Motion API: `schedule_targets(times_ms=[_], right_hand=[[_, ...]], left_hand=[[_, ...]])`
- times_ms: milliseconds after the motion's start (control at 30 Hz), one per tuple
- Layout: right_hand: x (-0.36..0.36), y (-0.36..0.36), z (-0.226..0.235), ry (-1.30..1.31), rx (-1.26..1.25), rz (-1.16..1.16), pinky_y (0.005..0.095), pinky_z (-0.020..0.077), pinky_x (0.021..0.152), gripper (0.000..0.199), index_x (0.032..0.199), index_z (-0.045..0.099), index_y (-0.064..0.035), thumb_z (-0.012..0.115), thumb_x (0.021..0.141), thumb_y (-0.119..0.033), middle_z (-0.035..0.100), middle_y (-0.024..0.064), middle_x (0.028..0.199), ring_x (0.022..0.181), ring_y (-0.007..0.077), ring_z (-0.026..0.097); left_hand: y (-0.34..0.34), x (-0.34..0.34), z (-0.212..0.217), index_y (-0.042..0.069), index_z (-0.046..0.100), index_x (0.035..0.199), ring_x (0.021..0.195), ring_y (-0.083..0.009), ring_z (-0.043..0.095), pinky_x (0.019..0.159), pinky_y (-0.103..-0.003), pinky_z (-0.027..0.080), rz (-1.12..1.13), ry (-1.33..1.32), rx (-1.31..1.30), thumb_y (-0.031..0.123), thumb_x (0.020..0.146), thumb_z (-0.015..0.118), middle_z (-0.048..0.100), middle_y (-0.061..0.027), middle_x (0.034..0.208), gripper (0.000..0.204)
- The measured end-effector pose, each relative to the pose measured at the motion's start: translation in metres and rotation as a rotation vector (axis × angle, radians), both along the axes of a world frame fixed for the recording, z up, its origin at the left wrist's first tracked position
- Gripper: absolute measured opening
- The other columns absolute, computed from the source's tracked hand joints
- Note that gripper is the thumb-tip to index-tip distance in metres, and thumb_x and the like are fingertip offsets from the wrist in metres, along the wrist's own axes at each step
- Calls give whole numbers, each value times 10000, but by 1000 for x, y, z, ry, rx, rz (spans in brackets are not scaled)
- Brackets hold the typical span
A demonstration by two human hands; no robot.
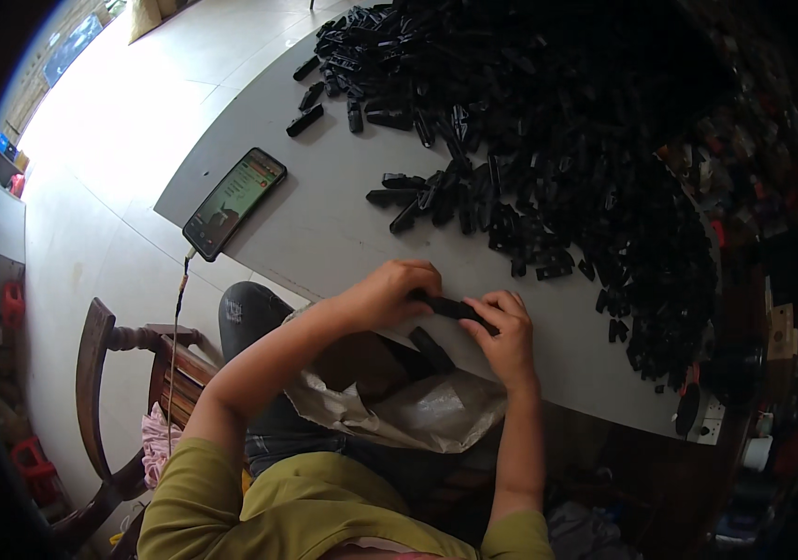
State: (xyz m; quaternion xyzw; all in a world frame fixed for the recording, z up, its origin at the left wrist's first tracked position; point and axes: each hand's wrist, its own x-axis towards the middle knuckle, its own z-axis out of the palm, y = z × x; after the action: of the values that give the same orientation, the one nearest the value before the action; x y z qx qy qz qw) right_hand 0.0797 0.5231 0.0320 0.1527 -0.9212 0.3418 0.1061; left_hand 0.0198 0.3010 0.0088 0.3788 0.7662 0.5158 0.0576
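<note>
Between my two hands is a long black plastic piece [452,308], held over the near edge of the table. My left hand [391,294] has its fingers closed on one end, and my right hand [505,336] pinches the other end. Just below them, another black piece [430,348] hangs or lies over the mouth of an open, pale sack [441,411] on my lap; which of the two I cannot tell. A large heap of similar black pieces [557,140] covers the far and right parts of the table.
A phone [235,203] with its screen lit lies at the left edge of the grey table [324,224], a cable [180,299] running down from it. To my left stands a wooden chair [95,401]. A power strip [712,425] sits by the right table corner.
</note>
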Motion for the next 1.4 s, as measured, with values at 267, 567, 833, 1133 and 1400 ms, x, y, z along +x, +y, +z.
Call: schedule_targets(times_ms=[267,567,833,1133,1400], right_hand=[[-9,-9,-5,50,46,138,323,459,756,306,986,722,-53,787,699,-138,576,44,915,890,220,543],[-33,67,-16,125,46,-550,327,514,751,219,1086,628,-49,618,869,-24,573,81,1104,834,219,622],[-34,54,-24,127,153,-436,339,517,763,222,1076,587,-41,633,859,-40,559,77,1040,897,243,618],[-11,49,-8,-115,-1188,-283,216,442,637,350,1260,493,-49,583,924,-85,639,80,982,747,87,554],[-3,17,-23,-384,-1013,-243,218,422,584,296,1224,601,-33,564,968,-177,588,15,840,653,84,521]], left_hand=[[-1,-4,-2,-1,655,911,892,-305,631,797,-375,508,-53,-35,18,9,684,753,650,-120,964,248],[-21,0,26,10,633,924,898,-303,605,786,-383,492,163,108,-90,33,788,689,625,-124,934,148],[-3,-41,19,35,568,958,846,-360,597,732,-409,485,684,338,-254,71,744,720,610,-127,917,264],[-27,-21,19,36,601,1012,780,-338,616,721,-396,491,482,199,-224,26,794,657,633,-132,823,225],[-14,4,23,62,612,1009,905,-335,571,754,-406,481,359,269,-504,86,824,624,571,-129,913,187]])
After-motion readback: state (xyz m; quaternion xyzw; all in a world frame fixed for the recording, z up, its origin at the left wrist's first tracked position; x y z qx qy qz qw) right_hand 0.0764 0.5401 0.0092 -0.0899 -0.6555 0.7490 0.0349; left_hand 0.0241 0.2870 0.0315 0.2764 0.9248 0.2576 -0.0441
